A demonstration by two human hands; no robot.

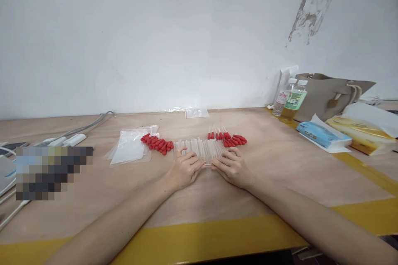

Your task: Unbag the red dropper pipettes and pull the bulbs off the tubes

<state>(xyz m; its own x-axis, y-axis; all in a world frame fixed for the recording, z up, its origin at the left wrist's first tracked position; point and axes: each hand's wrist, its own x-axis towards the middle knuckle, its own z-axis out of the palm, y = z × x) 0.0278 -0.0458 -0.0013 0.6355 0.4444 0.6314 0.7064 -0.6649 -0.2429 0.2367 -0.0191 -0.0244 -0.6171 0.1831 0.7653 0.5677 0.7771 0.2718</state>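
A row of thin clear tubes lies side by side on the table, their long sides pointing away from me. At the row's near edge, my left hand has its fingers curled and pressed together over the tubes. My right hand mirrors it on the other side, fingertips also closed. Between the fingertips a short clear tube shows crosswise, seemingly pinched from both ends. Red rubber bulbs are heaped left of the row. Behind my right hand lie more red bulbs and several droppers with red bulbs fitted.
Clear zip bags lie at the left, another bag by the wall. Cables and white plugs are far left. Two bottles, a grey bag, a blue tissue pack and a yellow pack stand right.
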